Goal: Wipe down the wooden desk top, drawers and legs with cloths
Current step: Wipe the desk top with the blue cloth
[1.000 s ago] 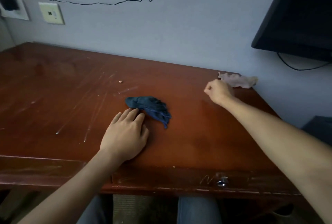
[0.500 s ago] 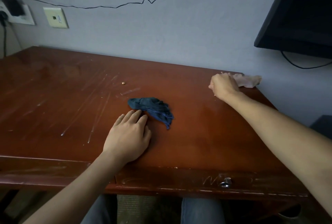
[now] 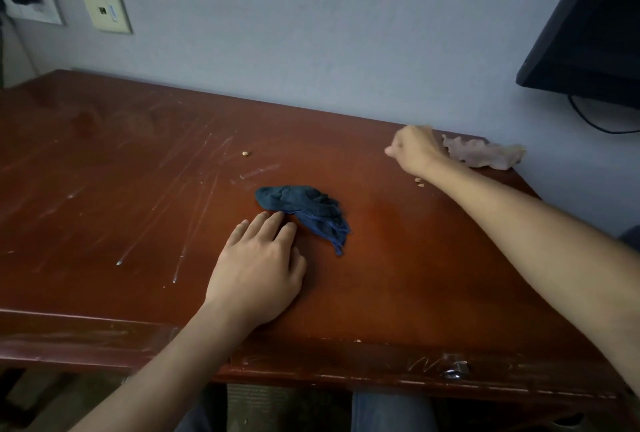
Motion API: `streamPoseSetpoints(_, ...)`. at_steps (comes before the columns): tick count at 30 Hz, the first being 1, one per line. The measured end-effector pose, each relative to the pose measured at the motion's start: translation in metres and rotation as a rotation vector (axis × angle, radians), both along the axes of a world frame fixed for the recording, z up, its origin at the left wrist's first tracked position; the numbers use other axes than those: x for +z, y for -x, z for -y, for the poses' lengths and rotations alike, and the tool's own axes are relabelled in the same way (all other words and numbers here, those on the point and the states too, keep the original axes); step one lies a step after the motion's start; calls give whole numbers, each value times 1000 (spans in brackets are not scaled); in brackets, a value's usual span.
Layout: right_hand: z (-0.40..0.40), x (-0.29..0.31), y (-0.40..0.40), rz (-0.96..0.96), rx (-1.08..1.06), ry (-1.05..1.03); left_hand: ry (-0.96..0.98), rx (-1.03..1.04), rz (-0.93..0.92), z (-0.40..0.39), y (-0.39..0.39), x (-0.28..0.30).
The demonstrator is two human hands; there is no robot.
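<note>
- Head view is showing a person seated at a reddish-brown wooden desk top (image 3: 104, 189), scratched w/ pale streaks on the left half; both arms are reaching over it.
- Left hand (image 3: 256, 268) is lying flat, palm down, fingers straight and close together, tips touching the near edge of a crumpled dark blue cloth (image 3: 304, 213) at mid-desk.
- Right hand (image 3: 414, 151) is curled near the back right corner, just beside a pale pinkish rag (image 3: 485, 154); whether it's pinching the rag's edge or just closed next to it, can't tell.
- Step in hand, by judgement: getting hold of cloths before wiping the top; drawers and legs are looking not yet done.
- Next move is probably calling for the left fingers to slide onto the blue cloth and press down, then sweep across the streaks and a small tan crumb (image 3: 245, 153).
- Blue cloth's long axis is running diagonally, far-left to near-right; rounded bunched end is pointing far-left, thin tail is pointing toward the front edge.
- Pink rag is lying w/ long axis roughly left-right along the back wall.
</note>
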State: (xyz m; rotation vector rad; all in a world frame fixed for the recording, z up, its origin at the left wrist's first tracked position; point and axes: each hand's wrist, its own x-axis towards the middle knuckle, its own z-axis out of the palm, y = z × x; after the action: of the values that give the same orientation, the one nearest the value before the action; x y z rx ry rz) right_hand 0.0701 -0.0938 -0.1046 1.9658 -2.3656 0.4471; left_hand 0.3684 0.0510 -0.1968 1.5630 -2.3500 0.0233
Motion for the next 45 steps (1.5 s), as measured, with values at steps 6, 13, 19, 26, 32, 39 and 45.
streamPoseSetpoints(6,31,-3,-120,20,420,-48,-16,9,-13,-2,1,5)
streamPoseSetpoints(13,69,-24,-219,-77,541,-78,-15,5,-35,0,-1,7)
streamPoseSetpoints(19,80,-35,-225,-144,533,-35,1,1,-54,2,-3,5)
streamPoseSetpoints(26,42,-12,-126,-137,370,24,26,4,-28,5,-7,-3)
streamPoseSetpoints(32,-18,-4,24,-33,-16,16,3,-5,27,5,-3,-4)
streamPoseSetpoints(39,-38,-27,74,27,-90,-46,-41,-24,64,3,-3,1)
streamPoseSetpoints(45,-56,4,42,-92,-144,264,-47,-12,37,0,-1,2)
